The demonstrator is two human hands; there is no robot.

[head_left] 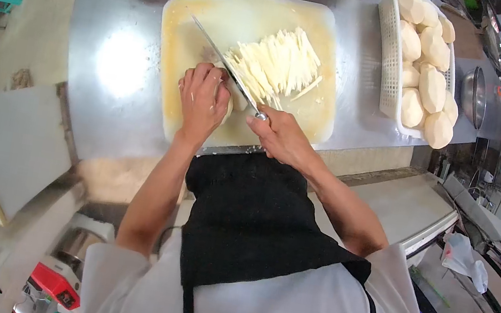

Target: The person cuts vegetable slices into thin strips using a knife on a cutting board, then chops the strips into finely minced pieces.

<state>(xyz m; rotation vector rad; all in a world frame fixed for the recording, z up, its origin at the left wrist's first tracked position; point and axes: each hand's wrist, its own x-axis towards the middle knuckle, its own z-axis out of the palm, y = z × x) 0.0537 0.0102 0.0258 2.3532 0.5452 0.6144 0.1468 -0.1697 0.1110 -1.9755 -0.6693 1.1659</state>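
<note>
Slicing seems in hand on the pale, yellow-edged cutting board (186, 25), the right hand (281, 136) gripping a long steel knife (236, 81), the left hand (204, 100) clasping a pale, mostly hidden lump (239, 100), thin pale-yellow strips (281, 63) on the board's right half, the next stroke calling for steady pressure.

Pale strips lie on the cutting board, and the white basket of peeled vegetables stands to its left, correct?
Not quite: the head view shows the white basket of peeled vegetables to the right of the cutting board, where the pale strips do lie.
</note>
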